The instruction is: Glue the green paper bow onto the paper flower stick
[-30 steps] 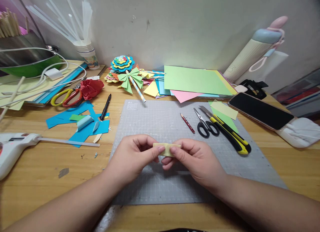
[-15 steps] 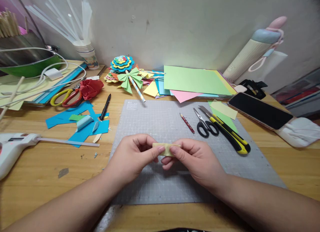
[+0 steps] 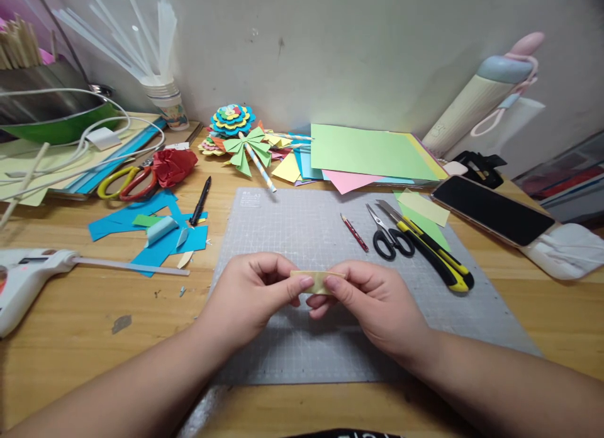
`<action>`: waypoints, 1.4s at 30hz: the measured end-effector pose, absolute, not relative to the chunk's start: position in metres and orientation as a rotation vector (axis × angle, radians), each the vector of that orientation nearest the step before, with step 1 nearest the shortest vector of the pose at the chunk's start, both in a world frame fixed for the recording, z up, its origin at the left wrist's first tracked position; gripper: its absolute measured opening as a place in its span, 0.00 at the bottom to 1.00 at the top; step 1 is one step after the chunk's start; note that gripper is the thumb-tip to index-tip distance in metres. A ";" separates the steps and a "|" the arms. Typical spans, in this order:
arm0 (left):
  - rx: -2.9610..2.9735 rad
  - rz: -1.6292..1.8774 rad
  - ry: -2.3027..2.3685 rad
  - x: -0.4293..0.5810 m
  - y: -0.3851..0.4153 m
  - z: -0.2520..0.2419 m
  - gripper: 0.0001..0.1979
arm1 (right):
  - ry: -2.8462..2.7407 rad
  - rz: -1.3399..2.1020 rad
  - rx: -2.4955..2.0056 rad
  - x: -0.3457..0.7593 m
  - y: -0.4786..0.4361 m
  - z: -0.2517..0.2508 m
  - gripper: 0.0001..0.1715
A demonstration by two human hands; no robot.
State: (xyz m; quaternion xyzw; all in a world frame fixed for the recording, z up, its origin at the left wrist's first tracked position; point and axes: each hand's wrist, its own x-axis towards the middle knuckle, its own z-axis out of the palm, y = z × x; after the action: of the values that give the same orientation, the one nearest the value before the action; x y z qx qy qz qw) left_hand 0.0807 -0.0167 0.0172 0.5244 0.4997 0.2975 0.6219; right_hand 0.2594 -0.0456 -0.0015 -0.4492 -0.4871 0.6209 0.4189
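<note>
A small folded piece of pale yellow paper (image 3: pixel 317 280) is held just above the grey cutting mat (image 3: pixel 302 230). My left hand (image 3: pixel 250 296) pinches its left end between thumb and fingers. My right hand (image 3: pixel 372 306) pinches its right end the same way. Both hands are closed on the paper over the near middle of the mat. On the mat's right side lie a red pencil (image 3: pixel 355 232), black-handled scissors (image 3: pixel 389 236) and a yellow and black utility knife (image 3: pixel 431 252).
A white glue gun (image 3: pixel 28 280) lies at the left edge. Blue paper scraps (image 3: pixel 155 227), a black pen (image 3: pixel 201 201) and yellow-handled scissors (image 3: pixel 125 183) sit left of the mat. Paper flowers (image 3: pixel 233 126), coloured sheets (image 3: pixel 368 151) and a phone (image 3: pixel 493 208) lie behind and to the right.
</note>
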 end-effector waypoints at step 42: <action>1.551 0.620 1.037 0.080 -0.018 0.017 0.08 | -1.246 1.642 -1.135 0.259 -0.041 -0.003 0.12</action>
State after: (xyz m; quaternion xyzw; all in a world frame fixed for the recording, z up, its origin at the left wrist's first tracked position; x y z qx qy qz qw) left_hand 0.0800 -0.0175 0.0172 0.6564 0.4391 0.2626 0.5544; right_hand 0.2592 -0.0413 -0.0033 -0.4453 -0.4888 0.6444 0.3841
